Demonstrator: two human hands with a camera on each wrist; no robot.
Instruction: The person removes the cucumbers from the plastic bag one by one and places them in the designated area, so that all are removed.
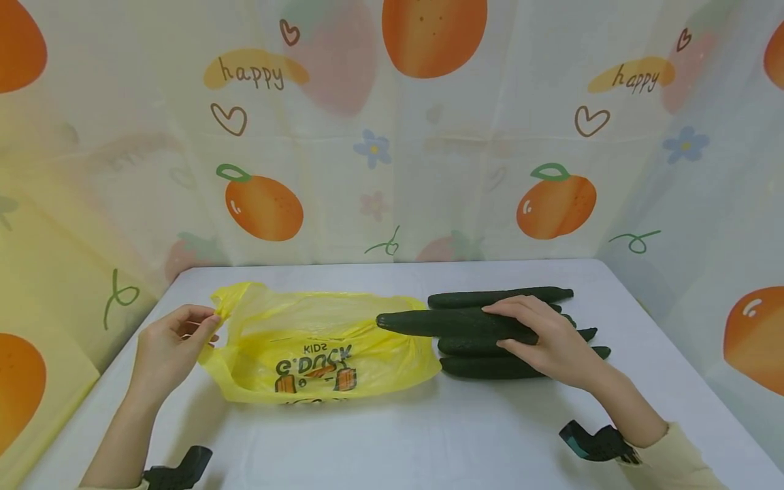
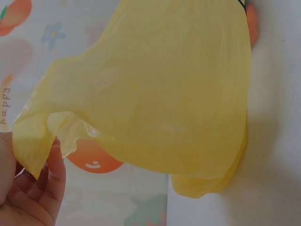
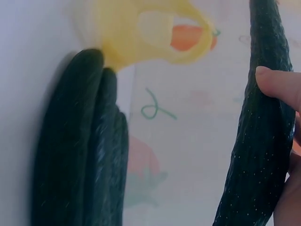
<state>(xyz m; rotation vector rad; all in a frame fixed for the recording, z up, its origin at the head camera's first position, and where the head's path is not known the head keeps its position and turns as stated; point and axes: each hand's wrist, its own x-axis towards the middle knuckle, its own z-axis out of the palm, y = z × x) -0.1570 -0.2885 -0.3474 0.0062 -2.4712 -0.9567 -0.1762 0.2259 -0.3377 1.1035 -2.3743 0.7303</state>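
Note:
A yellow plastic bag (image 1: 373, 381) with "G.DUCK KIDS" print lies on its side over the table. My left hand (image 1: 174, 340) pinches its upper left corner between thumb and fingers; in the left wrist view the yellow film (image 2: 174, 94) spreads out from those fingers (image 2: 56, 174). My right hand (image 1: 545, 333) grips a dark green cucumber (image 1: 453, 322) near its right end. The cucumber's free end points left and overlaps the bag's right part in the head view. Thumb and fingers wrap the cucumber (image 3: 256, 155) in the right wrist view.
Several more cucumbers (image 1: 490, 368) lie side by side on the white table (image 1: 392, 442), right of the bag and beneath my right hand. A fruit-printed curtain (image 1: 441, 177) hangs behind the table and along both sides. Black straps with devices (image 1: 591, 441) sit at both wrists.

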